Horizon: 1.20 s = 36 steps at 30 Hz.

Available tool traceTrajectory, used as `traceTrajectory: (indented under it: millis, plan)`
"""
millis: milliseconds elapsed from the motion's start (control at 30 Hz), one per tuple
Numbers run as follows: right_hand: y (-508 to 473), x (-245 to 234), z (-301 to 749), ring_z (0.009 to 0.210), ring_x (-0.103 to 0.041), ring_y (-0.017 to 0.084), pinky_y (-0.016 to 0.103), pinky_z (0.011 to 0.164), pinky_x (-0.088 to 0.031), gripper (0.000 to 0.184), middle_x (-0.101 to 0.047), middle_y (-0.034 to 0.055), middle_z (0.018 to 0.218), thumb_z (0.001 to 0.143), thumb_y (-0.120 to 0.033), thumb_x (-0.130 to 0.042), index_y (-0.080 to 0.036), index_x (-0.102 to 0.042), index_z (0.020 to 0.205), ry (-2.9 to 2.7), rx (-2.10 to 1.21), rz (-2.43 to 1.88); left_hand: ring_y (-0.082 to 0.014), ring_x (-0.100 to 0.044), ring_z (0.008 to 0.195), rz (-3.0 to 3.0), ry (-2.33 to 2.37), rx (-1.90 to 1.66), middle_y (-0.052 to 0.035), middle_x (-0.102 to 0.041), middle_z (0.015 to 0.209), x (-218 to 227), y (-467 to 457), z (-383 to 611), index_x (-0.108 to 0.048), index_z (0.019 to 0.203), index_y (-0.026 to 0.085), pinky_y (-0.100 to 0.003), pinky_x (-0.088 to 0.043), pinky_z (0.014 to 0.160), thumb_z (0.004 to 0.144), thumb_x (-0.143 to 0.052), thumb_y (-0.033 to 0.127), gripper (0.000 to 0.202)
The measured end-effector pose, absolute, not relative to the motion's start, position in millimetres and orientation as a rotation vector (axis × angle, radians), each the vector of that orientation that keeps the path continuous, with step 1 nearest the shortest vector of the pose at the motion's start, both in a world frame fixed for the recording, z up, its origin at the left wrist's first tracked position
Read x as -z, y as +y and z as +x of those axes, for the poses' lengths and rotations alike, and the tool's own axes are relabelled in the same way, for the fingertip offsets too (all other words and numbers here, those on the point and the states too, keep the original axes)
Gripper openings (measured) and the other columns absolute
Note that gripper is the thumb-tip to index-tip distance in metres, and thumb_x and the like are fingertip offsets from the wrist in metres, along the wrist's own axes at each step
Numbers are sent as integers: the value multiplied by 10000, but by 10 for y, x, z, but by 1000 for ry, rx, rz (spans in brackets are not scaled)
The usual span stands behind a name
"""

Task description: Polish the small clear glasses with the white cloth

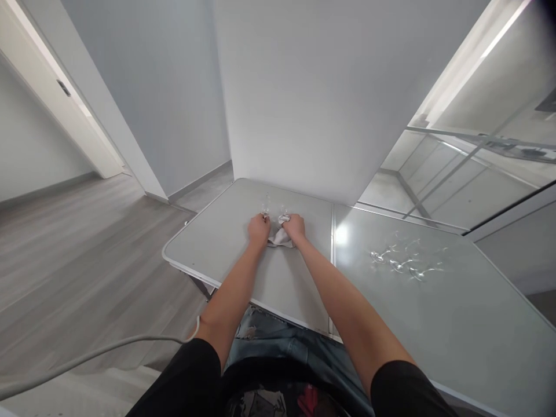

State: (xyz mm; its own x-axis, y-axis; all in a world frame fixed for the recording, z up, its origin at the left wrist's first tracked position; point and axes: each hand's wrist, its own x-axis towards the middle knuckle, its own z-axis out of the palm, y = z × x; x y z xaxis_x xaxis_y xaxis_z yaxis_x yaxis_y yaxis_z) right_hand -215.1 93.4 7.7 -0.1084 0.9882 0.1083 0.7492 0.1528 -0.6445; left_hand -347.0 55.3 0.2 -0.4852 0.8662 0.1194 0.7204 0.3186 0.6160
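My left hand (pixel 258 227) is closed, its fingertips pinched at the near end of a small clear glass (pixel 266 204) on the folding table. My right hand (pixel 296 227) grips a bunched white cloth (pixel 282 238), whose lower part hangs between the two hands onto the tabletop. Just beyond the right fingers is a second clear glass (pixel 284 209), faint against the grey surface. Whether the right fingers touch that glass cannot be made out.
Several clear stemmed glasses (pixel 396 266) lie on the right half of the grey folding table (pixel 369 313). A white wall (pixel 299 104) rises behind the table, with glass panels (pixel 460 168) at the right. A pale cable (pixel 130 340) runs by my left elbow.
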Motion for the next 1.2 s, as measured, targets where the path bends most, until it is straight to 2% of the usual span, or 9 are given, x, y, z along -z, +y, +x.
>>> traceTrajectory:
  millis: [133, 233, 367, 600, 767, 867, 967, 1033, 1200]
  plan:
    - [830, -138, -2052, 916, -694, 229, 248, 743, -456, 278, -773, 132, 1003, 790, -239, -631, -175, -786, 1012, -1912, -577, -1629, -274, -688, 1059, 1449, 2347, -890, -168, -738, 1105, -102, 467, -3486, -644, 1173, 165, -316, -463, 832, 945, -548, 346, 307]
    - [619, -151, -1642, 906, -687, 218, 244, 736, -450, 283, -777, 97, 986, 759, -202, -625, -198, -785, 992, -1910, -501, -1603, -300, -689, 1042, 1418, 2421, -900, -188, -727, 1104, -225, 308, -3393, -518, 1298, 133, -330, -467, 812, 880, -645, 377, 500]
    - [191, -115, -666, 788, -672, 187, 231, 672, -436, 266, -767, 38, 840, 744, -166, -585, -217, -776, 922, -1839, -401, -1600, -274, -700, 930, 1578, 2385, -1125, -70, -737, 895, -403, -18, -3037, -488, 1241, 193, -331, -464, 776, 957, -504, 435, 373]
    - [-361, -22, 1105, 764, -668, 204, 238, 659, -428, 216, -764, 69, 818, 766, -282, -627, -188, -772, 895, -1343, -190, -1971, -232, -685, 802, 1867, 1966, -1011, -30, -715, 784, -443, -305, -1979, -591, 1019, 219, -312, -448, 733, 922, -554, 431, 235]
    - [-202, 101, 1788, 913, -695, 262, 267, 701, -472, 524, -758, 155, 1069, 666, -440, -768, -152, -740, 1103, -1004, -270, -2175, -212, -677, 936, 2016, 1450, -827, -69, -732, 1023, -223, 173, -966, -592, 1074, 195, -295, -464, 788, 836, -703, 385, 324]
    - [-23, 164, 1958, 909, -704, 252, 262, 704, -484, 488, -772, 126, 1030, 668, -426, -763, -169, -759, 1083, -1025, -340, -2136, -246, -640, 1104, 1957, 1391, -797, -126, -683, 1202, -82, 511, -506, -578, 1148, 159, -308, -469, 868, 766, -785, 386, 490]
    - [107, 224, 2031, 878, -708, 239, 256, 699, -484, 438, -784, 99, 959, 671, -423, -757, -191, -780, 1042, -1061, -352, -2080, -245, -651, 1082, 1902, 1340, -787, -122, -666, 1262, 42, 698, -259, -560, 1258, 177, -310, -480, 864, 685, -854, 389, 678]
    - [163, 260, 2056, 854, -709, 245, 261, 688, -481, 424, -784, 112, 912, 664, -417, -756, -176, -791, 1011, -1075, -343, -2052, -227, -674, 1009, 1876, 1306, -771, -103, -700, 1202, 102, 744, -185, -616, 1223, 189, -308, -486, 852, 692, -850, 358, 604]
    - [201, 274, 2064, 822, -709, 262, 280, 658, -471, 409, -780, 156, 891, 664, -366, -718, -139, -799, 994, -1085, -316, -2012, -206, -687, 955, 1859, 1316, -803, -79, -758, 1020, 116, 746, -132, -756, 897, 177, -308, -484, 874, 812, -722, 248, 116]
